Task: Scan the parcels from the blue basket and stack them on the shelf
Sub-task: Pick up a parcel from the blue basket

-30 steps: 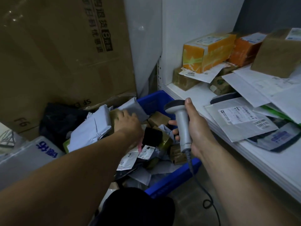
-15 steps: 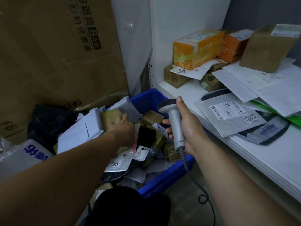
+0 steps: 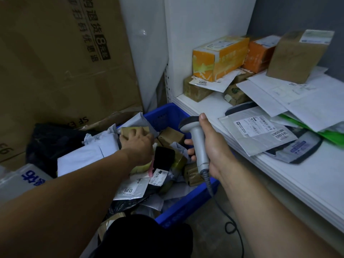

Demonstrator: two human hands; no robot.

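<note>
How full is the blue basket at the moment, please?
Full: parcels pile above the blue basket rim, where the left hand grips a brown box.

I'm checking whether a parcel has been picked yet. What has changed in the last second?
The left hand drew back slightly on the brown taped cardboard parcel in the blue plastic basket, baring more of its top; its fingers rest on it, no lift evident. Unchanged: the right hand grips the grey handheld scanner; parcels on the white shelf lie as before.
</note>
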